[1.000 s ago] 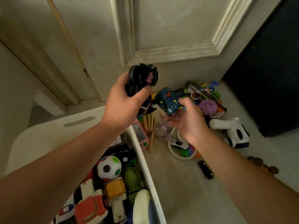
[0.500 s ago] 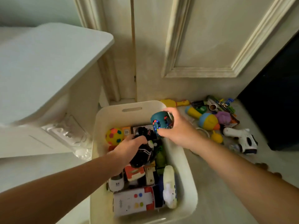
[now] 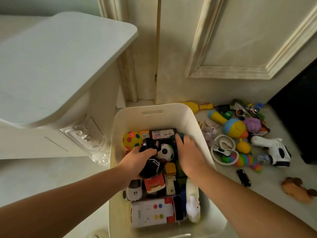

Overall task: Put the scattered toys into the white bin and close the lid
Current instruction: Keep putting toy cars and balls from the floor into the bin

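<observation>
The white bin stands open on the floor below me, with several toys inside. Both my hands are down in it. My left hand grips a black toy vehicle that rests among the other toys. My right hand lies over a dark teal toy and holds it against the pile, beside a black-and-white ball. Scattered toys lie on the floor right of the bin: a blue-and-yellow duck rattle, a white toy gun, a rainbow caterpillar. No lid is visible.
A white carved cabinet rises at the left, close to the bin. Panelled doors stand behind. A dark surface borders the toys at the right. A small black car and a brown plush lie near my right forearm.
Both hands have come from the floor pile over to the bin and dropped lower into it, carrying the black vehicle and the teal toy. My view swung left and down.
</observation>
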The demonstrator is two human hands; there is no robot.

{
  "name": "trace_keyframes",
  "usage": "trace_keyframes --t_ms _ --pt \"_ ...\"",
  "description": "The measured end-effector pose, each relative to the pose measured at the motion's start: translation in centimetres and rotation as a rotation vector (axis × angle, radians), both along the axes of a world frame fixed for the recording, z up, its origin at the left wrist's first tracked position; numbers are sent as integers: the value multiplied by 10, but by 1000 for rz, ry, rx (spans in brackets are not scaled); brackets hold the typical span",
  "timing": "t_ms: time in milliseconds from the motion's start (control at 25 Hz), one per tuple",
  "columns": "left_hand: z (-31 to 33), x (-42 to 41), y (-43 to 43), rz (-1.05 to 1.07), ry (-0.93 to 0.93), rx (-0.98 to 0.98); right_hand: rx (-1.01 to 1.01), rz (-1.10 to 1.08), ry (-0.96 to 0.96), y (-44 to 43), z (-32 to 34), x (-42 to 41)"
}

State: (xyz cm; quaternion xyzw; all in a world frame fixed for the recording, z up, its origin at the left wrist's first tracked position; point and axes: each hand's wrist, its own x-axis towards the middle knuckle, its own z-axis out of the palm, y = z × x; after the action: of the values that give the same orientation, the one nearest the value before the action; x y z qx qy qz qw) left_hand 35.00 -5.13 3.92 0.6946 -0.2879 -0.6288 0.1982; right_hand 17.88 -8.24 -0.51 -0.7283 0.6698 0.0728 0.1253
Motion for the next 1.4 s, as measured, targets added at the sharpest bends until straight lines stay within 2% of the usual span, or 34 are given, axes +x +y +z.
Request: trace_keyframes --t_ms 80,120,200,240,280,320,360,400,440,480,560,600,680,840,960,1120,1280,1400 --pt "-7 1 -2 -47 -15 -57 -104 16 -176 0 13 0" --pt "-5 -2 -2 -112 -23 -92 -92 -12 -366 2 26 3" --pt "-5 -7 -4 -281 -77 -278 195 -116 -790 7 51 7" --pt "2 -13 -2 -431 -155 -351 334 -192 -915 9 60 7" --pt "3 -21 -3 -406 -113 -334 381 -231 -936 8 61 3" --pt "1 -28 -5 -281 -15 -257 370 -272 -917 6 60 -2" --pt "-4 -32 -9 -245 50 -192 321 -317 -844 4 56 -8" --pt "6 -35 -7 -176 48 -95 266 -338 -696 4 51 -11" --pt "-2 -35 -4 -592 -275 -214 226 -309 -526 8 44 -13" --pt "-5 -30 1 -613 -330 -222 204 -247 -367 13 37 -13" --pt "-14 -23 4 -1124 -544 -410 217 -127 -177 25 31 -7" --pt "-14 -21 6 -1246 -621 -454 245 -92 -139 30 31 -5" --pt "-23 -15 7 -1298 -713 -432 243 -67 -89 30 33 -4" --pt "-24 -8 -2 -1323 -657 -380 231 -85 -7 21 37 1" --pt "-32 0 -4 -1308 -663 -394 302 -150 -53 16 32 6" --pt "-30 1 -1 -1313 -646 -362 316 -93 -137 18 30 -11" --pt "10 -13 -10 -1353 -634 -422 387 26 -52 26 45 -7" --pt "76 -43 -28 -1393 -741 -557 276 121 -88 16 101 -14"
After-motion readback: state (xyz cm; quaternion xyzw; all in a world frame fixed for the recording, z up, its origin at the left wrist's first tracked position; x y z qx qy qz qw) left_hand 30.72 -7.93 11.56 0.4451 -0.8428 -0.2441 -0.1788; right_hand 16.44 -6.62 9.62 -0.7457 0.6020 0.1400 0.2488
